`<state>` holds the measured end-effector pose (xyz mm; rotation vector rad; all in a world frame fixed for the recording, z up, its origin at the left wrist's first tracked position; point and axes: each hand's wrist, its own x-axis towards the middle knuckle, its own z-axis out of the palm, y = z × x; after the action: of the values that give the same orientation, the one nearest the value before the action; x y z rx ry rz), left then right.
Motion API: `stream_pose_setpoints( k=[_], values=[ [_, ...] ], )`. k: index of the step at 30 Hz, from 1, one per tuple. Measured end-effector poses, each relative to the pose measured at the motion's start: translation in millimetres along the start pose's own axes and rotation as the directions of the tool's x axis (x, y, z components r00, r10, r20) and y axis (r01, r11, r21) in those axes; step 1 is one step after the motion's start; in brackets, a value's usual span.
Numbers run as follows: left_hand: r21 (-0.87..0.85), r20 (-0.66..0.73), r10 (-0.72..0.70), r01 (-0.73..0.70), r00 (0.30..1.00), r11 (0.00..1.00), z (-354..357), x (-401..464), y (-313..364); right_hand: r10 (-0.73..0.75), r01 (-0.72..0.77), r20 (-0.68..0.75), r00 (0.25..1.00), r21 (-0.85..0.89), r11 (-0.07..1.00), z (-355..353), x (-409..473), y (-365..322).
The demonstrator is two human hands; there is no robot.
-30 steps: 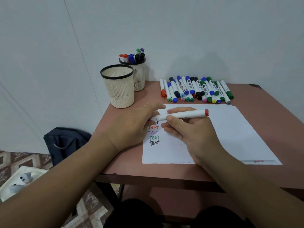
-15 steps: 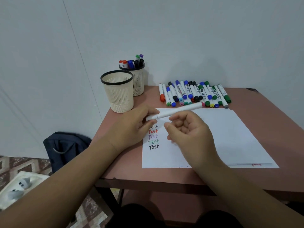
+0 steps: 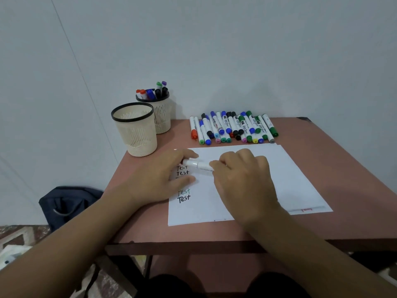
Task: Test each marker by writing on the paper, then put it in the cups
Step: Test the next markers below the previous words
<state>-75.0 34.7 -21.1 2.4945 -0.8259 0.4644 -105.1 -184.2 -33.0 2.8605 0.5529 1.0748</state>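
Near the middle of the frame, above the sheet of paper (image 3: 247, 183) on the counter (image 3: 343, 190), both hands meet on one white marker (image 3: 198, 164): the left hand (image 3: 159, 179) pinches its left end, the right hand (image 3: 242, 179) curls round its barrel. Which end carries the cap I cannot tell. If they pull apart sharply, the marker could jerk and streak the written "Test" lines (image 3: 183, 183) under the left fingers, or ink a finger. A dropped cap could roll toward the loose marker row (image 3: 232, 127) at upper right. At upper left, the empty cup (image 3: 135, 130) stands before the marker-filled cup (image 3: 159, 112); a careless reach could tip either.
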Motion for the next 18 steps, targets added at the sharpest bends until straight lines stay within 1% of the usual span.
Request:
stream_pose_setpoints(
  k=[3, 6, 9, 11, 15, 18],
  values=[
    [-0.024, 0.118, -0.065, 0.068, 0.991, 0.997, 4.0, 13.2, 1.9, 0.091, -0.094, 0.035, 0.995, 0.084, 0.992, -4.2, -1.1, 18.3],
    [0.045, 0.195, -0.1, 0.093, 0.976, 0.995, 19.8, 30.0, 14.6, 0.215, -0.221, 0.054, 0.975, 0.177, 0.959, -13.0, -6.5, 46.2],
    [0.016, 0.248, -0.1, 0.099, 0.964, 0.995, 42.5, 50.1, 44.4, 0.341, -0.346, 0.062, 0.938, 0.212, 0.914, -15.3, -20.6, 83.5],
    [0.018, 0.27, -0.066, 0.063, 0.961, 0.998, 58.3, 66.4, 70.9, 0.412, -0.412, 0.051, 0.91, 0.229, 0.882, -16.0, -34.3, 111.0],
    [0.034, 0.317, 0.041, -0.054, 0.948, 0.998, 92.2, 100.7, 124.2, 0.544, -0.57, 0.171, 0.821, 0.196, 0.798, -23.4, -55.4, 155.8],
    [0.039, 0.32, 0.109, -0.128, 0.941, 0.991, 116.7, 121.3, 152.3, 0.617, -0.641, 0.181, 0.766, 0.139, 0.755, -31.8, -68.0, 179.1]
  ],
)
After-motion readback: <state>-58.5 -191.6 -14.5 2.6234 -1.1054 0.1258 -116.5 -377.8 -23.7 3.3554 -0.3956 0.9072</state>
